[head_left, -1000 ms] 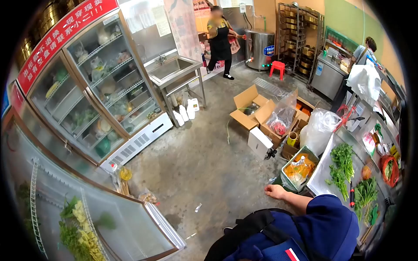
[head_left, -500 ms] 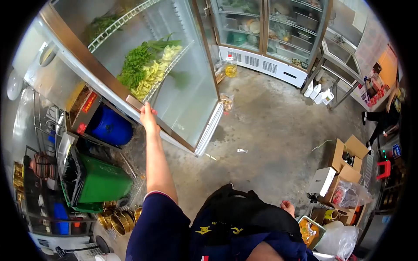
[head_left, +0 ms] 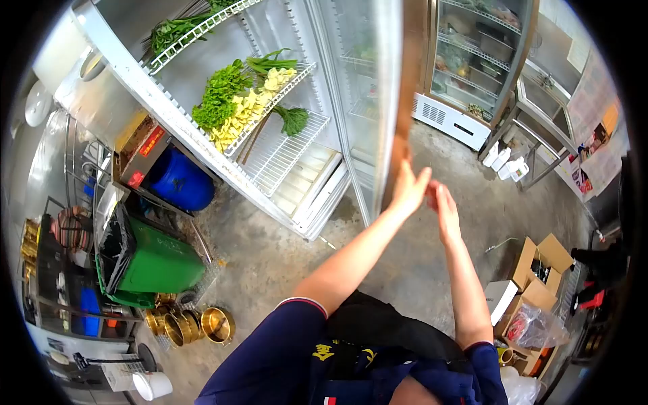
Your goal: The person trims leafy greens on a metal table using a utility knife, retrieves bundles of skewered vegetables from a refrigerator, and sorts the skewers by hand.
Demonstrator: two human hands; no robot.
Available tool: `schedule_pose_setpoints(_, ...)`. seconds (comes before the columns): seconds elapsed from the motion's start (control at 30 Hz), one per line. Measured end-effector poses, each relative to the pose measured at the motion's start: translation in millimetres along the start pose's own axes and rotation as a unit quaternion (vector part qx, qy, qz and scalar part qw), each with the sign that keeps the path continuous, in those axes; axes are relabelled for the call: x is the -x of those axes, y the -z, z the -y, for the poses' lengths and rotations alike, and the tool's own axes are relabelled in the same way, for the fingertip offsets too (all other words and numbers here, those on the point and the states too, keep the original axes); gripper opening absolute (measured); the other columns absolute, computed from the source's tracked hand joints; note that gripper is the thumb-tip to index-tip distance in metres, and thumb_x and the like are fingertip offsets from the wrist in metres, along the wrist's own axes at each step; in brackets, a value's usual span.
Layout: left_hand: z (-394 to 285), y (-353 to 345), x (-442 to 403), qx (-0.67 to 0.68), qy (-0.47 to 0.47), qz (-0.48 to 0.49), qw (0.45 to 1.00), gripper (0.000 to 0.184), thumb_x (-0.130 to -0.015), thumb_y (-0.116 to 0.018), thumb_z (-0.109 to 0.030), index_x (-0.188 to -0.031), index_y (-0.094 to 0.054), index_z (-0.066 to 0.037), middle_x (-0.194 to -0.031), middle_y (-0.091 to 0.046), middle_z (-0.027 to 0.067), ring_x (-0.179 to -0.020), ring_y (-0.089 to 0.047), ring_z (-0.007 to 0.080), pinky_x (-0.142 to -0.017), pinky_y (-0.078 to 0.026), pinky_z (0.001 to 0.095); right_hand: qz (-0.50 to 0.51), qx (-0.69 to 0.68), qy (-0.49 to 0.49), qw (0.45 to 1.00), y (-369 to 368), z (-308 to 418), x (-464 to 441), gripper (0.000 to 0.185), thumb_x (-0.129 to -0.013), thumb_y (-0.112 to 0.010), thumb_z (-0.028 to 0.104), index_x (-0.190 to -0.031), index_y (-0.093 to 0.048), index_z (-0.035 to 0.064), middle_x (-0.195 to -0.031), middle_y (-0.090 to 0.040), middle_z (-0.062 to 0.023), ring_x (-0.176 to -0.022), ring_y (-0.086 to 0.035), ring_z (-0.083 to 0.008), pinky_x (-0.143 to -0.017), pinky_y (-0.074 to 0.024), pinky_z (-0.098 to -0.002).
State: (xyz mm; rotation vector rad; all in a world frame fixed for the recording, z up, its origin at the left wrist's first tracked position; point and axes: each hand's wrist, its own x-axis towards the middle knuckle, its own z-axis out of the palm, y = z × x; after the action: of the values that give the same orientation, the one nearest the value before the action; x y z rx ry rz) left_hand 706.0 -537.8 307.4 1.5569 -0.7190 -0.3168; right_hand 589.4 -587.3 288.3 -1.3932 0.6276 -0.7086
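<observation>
The glass-and-brown-framed fridge door [head_left: 403, 81] stands swung wide, seen nearly edge-on. My left hand [head_left: 409, 190] rests against the door's edge, its thumb spread apart from the fingers. Just to the right, my right hand [head_left: 442, 208] is raised close to it, fingers stretched and holding nothing. Inside the fridge, leafy greens [head_left: 221, 92] and cut yellow-green vegetables [head_left: 241, 116] lie on a white wire shelf [head_left: 270, 108]. A dark leafy bunch [head_left: 293, 120] lies on the rack below, and more greens [head_left: 179, 34] are on the shelf above.
At left are a green bin [head_left: 158, 256] with a black liner, a blue barrel [head_left: 181, 183] and brass pots [head_left: 217, 325]. Another fridge [head_left: 445, 121], white jugs [head_left: 505, 162] and a steel sink table [head_left: 543, 101] stand beyond. Cardboard boxes [head_left: 540, 263] are at right.
The fridge door has swung open to the right, uncovering the shelves. My left hand moved right with it. My right hand rose from my side to near the left one.
</observation>
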Motion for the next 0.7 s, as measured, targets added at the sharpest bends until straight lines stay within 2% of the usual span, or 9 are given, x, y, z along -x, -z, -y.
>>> schedule_pose_setpoints(0.03,-28,-3,2,0.023,0.118,0.093,0.988,0.071,-0.084,-0.057,-0.031,-0.136,-0.020,0.003,-0.132,-0.035,0.0255,-0.127,-0.034,0.0300,-0.102,-0.030,0.0366,-0.039,-0.056,-0.017,0.998,-10,6,-20,0.048,-0.094,-0.040,0.041,-0.123,-0.049,0.0032,-0.115,-0.055,-0.0073,-0.105,-0.052,-0.0157,-0.092,-0.0381,-0.0265)
schedule_pose_setpoints(0.1,-68,-10,24,0.179,0.205,0.175,0.946,0.080,-0.083,-0.059,-0.036,-0.138,-0.015,0.003,-0.137,-0.028,0.0262,-0.131,-0.026,0.0300,-0.103,-0.029,0.0379,-0.087,-0.113,-0.056,0.988,-23,14,-52,0.055,-0.094,-0.039,0.043,-0.133,-0.040,0.0052,-0.133,-0.043,-0.0090,-0.125,-0.038,-0.0207,-0.104,-0.0278,-0.0325)
schedule_pose_setpoints(0.17,-35,0,49,0.056,-0.049,0.250,0.965,0.075,-0.083,-0.061,-0.034,-0.138,-0.022,0.000,-0.142,-0.023,0.0231,-0.132,-0.023,0.0284,-0.101,-0.031,0.0372,-0.075,-0.062,-0.001,0.995,-1,-14,-75,0.063,-0.090,-0.036,0.055,-0.136,-0.035,0.0112,-0.141,-0.033,-0.0039,-0.132,-0.024,-0.0183,-0.105,-0.0198,-0.0452)
schedule_pose_setpoints(0.3,-9,116,31,0.001,0.071,0.304,0.950,0.040,-0.084,-0.061,-0.022,-0.118,-0.053,-0.001,-0.120,-0.053,0.0134,-0.112,-0.050,0.0221,-0.091,-0.042,0.0315,-0.151,-0.043,-0.007,0.988,22,-5,-120,0.059,-0.089,-0.036,0.057,-0.133,-0.040,0.0180,-0.134,-0.040,0.0006,-0.126,-0.030,-0.0161,-0.101,-0.0217,-0.0386)
schedule_pose_setpoints(0.37,12,190,23,0.025,0.058,0.125,0.990,0.026,-0.085,-0.058,-0.014,-0.107,-0.058,-0.001,-0.105,-0.060,0.0086,-0.093,-0.059,0.0143,-0.080,-0.047,0.0265,-0.259,-0.040,0.005,0.965,32,-22,-147,0.054,-0.088,-0.039,0.056,-0.128,-0.044,0.0202,-0.128,-0.044,0.0015,-0.121,-0.033,-0.0147,-0.096,-0.0248,-0.0377)
schedule_pose_setpoints(0.4,-9,230,15,-0.046,0.101,0.043,0.993,0.022,-0.085,-0.058,-0.009,-0.105,-0.059,-0.001,-0.101,-0.061,0.0061,-0.089,-0.058,0.0134,-0.075,-0.048,0.0257,-0.294,-0.071,0.010,0.953,45,-40,-167,0.052,-0.087,-0.041,0.055,-0.126,-0.045,0.0204,-0.126,-0.046,0.0024,-0.119,-0.035,-0.0145,-0.093,-0.0274,-0.0370)
schedule_pose_setpoints(0.5,4,337,4,-0.105,0.023,-0.224,0.969,0.017,-0.085,-0.057,-0.005,-0.101,-0.060,-0.004,-0.094,-0.059,0.0038,-0.076,-0.054,0.0107,-0.066,-0.045,0.0233,-0.340,-0.110,-0.001,0.934,67,-56,-190,0.049,-0.086,-0.047,0.048,-0.125,-0.046,0.0186,-0.121,-0.049,0.0027,-0.111,-0.043,-0.0141,-0.084,-0.0351,-0.0339)
schedule_pose_setpoints(0.63,-3,422,-37,-0.147,-0.143,-0.423,0.883,0.027,-0.086,-0.056,-0.006,-0.112,-0.050,-0.001,-0.106,-0.051,0.0050,-0.086,-0.049,0.0093,-0.073,-0.042,0.0219,-0.344,-0.138,0.103,0.923,60,-62,-201,0.051,-0.086,-0.050,0.041,-0.125,-0.046,0.0086,-0.117,-0.052,-0.0037,-0.106,-0.048,-0.0180,-0.089,-0.0370,-0.0334)
schedule_pose_setpoints(0.7,-2,444,-59,-0.150,-0.144,-0.446,0.871,0.036,-0.087,-0.055,-0.007,-0.120,-0.043,-0.001,-0.116,-0.044,0.0084,-0.095,-0.046,0.0118,-0.080,-0.040,0.0245,-0.375,-0.133,0.063,0.915,39,-87,-193,0.051,-0.087,-0.049,0.040,-0.123,-0.047,0.0046,-0.118,-0.051,-0.0062,-0.107,-0.047,-0.0225,-0.091,-0.0381,-0.0367)
